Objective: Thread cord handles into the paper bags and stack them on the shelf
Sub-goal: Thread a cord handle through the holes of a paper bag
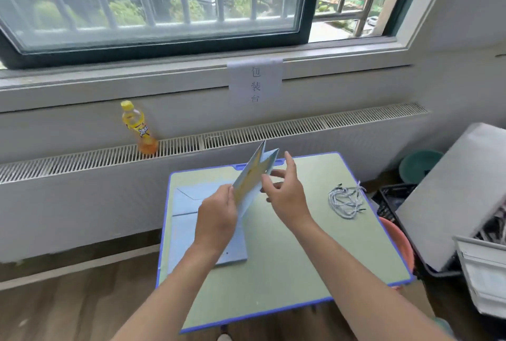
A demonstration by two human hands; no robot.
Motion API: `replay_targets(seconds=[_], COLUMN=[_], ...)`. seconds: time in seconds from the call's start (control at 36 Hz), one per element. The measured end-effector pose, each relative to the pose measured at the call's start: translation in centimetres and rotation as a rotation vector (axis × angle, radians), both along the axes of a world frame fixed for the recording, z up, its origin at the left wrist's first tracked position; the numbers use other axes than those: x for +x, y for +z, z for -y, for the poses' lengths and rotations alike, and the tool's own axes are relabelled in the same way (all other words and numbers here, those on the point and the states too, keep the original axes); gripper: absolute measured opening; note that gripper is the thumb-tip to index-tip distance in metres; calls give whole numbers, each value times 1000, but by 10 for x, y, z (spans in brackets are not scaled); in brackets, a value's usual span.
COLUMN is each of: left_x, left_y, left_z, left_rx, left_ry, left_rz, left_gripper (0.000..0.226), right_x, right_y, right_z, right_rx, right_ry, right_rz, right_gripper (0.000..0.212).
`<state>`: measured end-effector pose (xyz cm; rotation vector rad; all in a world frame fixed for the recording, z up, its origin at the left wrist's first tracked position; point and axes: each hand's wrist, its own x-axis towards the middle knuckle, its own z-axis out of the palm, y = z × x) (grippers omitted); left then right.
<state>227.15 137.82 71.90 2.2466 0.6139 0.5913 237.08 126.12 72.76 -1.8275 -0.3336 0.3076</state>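
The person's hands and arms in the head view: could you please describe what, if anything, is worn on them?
Both the left hand and the right hand are bare: no gloves, rings, watch or bracelets show. Both forearms are bare as far as the frame's bottom edge, with no sleeve visible.

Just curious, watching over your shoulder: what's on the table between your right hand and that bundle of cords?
Nothing: the head view shows only bare green table between the right hand and the cord bundle.
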Motion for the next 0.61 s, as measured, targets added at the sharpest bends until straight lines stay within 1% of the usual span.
replay_targets(seconds=[0.03, 0.06, 0.08, 0.17, 0.19, 0.22, 0.25, 0.28, 0.31, 0.33, 0.36, 0.39, 0.44, 0.56, 0.61], left_x=[5, 10, 15, 30, 33, 36, 39, 44, 48, 53, 58, 62, 73, 92, 95], left_y=[5, 7, 10, 20, 26, 28, 28, 27, 26, 26, 26, 27, 27, 32, 34], left_z=[5, 8, 11, 17, 20, 22, 24, 26, 30, 34, 38, 42, 47, 50, 51], left_rx=[-61, -111, -148, -264, -305, -304, -227, -92, 48, 142, 169, 168, 162, 44, -47], left_ry=[10, 12, 6, -84, -141, -208, -279, -338, -377, -392, -396, -394, -397, -373, -357], left_rz=[9, 16, 21, 33, 35, 37, 28, 4, -28, -53, -86, -112, -157, -195, -224], left_gripper=[30, 31, 31, 21, 26, 36, 43, 47, 47, 43, 36, 32, 29, 38, 41], right_x=[6, 11, 16, 30, 34, 39, 44, 49, 53, 58, 62, 65, 74, 93, 101], right_y=[8, 14, 21, 36, 41, 44, 47, 48, 49, 49, 49, 48, 48, 43, 33], right_z=[3, 5, 8, 17, 21, 24, 27, 29, 31, 33, 35, 38, 42, 50, 56], right_rx=[-19, -43, -78, -214, -272, -318, -349, -365, -377, -392, -411, -430, -442, -394, -334], right_ry=[22, 33, 32, 25, 35, 46, 55, 60, 63, 61, 61, 61, 76, 130, 148], right_rz=[-16, -7, 23, 95, 100, 93, 81, 67, 53, 42, 34, 31, 22, -14, -85], right_gripper=[39, 23, 17, 17, 17, 17, 16, 17, 17, 18, 19, 20, 20, 18, 31])
